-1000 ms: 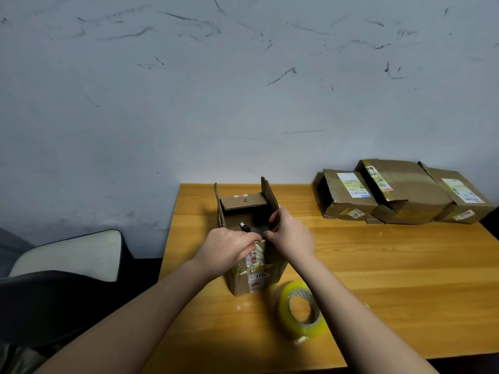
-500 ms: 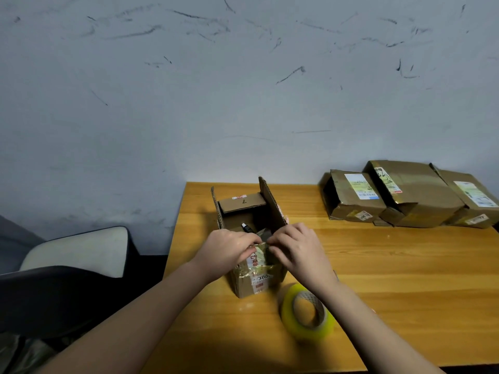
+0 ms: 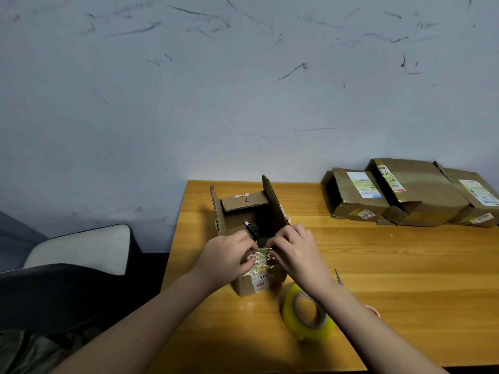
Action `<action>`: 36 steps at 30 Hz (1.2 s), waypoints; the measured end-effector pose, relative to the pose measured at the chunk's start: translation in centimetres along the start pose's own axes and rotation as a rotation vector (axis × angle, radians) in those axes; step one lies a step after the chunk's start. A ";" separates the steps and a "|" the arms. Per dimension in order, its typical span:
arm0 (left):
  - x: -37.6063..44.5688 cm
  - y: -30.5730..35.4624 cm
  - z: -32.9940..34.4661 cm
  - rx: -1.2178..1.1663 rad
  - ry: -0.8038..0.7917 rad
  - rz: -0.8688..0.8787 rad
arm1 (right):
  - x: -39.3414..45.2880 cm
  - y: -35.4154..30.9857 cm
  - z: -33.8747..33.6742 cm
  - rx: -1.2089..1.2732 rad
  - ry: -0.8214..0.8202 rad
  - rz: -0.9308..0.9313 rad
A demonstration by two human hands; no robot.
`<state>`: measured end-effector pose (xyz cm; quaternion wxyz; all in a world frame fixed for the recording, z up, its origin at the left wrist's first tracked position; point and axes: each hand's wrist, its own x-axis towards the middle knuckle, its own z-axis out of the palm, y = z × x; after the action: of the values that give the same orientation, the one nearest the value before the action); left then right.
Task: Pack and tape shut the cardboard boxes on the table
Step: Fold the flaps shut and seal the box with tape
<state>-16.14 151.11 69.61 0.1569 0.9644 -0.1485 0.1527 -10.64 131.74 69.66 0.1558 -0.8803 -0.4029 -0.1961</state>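
Now both hands (image 3: 263, 256) pinching near flap (image 3: 259, 255), open box (image 3: 249, 230)

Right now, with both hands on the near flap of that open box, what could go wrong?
1. Both hands pinch the taped, crumpled near flap; it could tear or fold crooked.
2. The side flaps stand upright, so the near flap may not stay down.
3. The tape roll stands on edge under the right forearm; a nudge could send it rolling off the table.
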 end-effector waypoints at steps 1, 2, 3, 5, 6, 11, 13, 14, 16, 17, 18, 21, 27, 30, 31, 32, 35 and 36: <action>-0.1 0.0 0.2 0.014 -0.034 -0.004 | -0.1 0.0 0.0 -0.007 -0.001 -0.007; -0.2 0.0 0.4 0.022 -0.067 -0.013 | -0.1 0.0 -0.1 -0.019 -0.014 -0.018; -0.2 0.1 0.4 0.024 -0.100 -0.027 | -0.1 0.1 -0.2 -0.032 -0.033 -0.034; -0.1 0.3 0.3 0.035 -0.156 -0.038 | 0.2 0.4 -0.5 -0.054 -0.088 -0.087; 0.0 0.5 0.3 0.045 -0.184 -0.032 | 0.3 0.4 -0.7 -0.081 -0.125 -0.117; 0.7 1.3 0.2 0.228 -0.349 0.000 | 0.7 0.4 -0.5 -0.220 -0.316 -0.214; 0.9 1.5 0.3 0.311 -0.379 0.025 | 1.0 0.5 -0.4 -0.264 -0.401 -0.195; 0.9 1.6 0.4 0.340 -0.382 0.036 | 1.1 0.5 -0.3 -0.293 -0.441 -0.192; 0.8 1.8 0.4 0.383 -0.385 0.067 | 1.1 0.4 -0.5 -0.344 -0.511 -0.207; 0.8 1.7 0.5 0.402 -0.395 0.076 | 1.1 0.3 -0.6 -0.349 -0.540 -0.220; 0.8 1.6 0.6 0.414 -0.402 0.086 | 1.2 0.2 -0.7 -0.344 -0.565 -0.230; 0.7 1.4 0.5 0.408 -0.385 0.143 | 1.8 0.0 -0.8 -0.353 -0.633 -0.230; 0.9 -0.3 0.9 0.428 -0.351 0.126 | 2.6 -0.9 0.8 -0.400 -0.650 -0.191; 1.1 -0.1 -0.4 0.402 -0.367 0.052 | 3.0 -2.1 1.3 -0.381 -0.619 -0.112; 1.1 0.0 -0.6 0.387 -0.355 0.057 | 3.1 -2.5 1.4 -0.382 -0.612 -0.108; 1.1 0.1 -0.6 0.384 -0.367 0.053 | 3.1 -2.8 1.4 -0.375 -0.599 -0.109; 1.0 -0.1 -0.8 0.463 -0.400 0.076 | 3.4 -2.2 1.3 -0.282 -0.539 -0.066; 1.0 -0.3 -0.8 0.470 -0.417 0.080 | 3.4 -1.8 1.3 -0.240 -0.534 -0.068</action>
<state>-15.35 151.40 70.55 -0.1104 0.9781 -0.1758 -0.0123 -9.75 135.60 70.35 -0.0677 -0.8990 -0.4326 -0.0090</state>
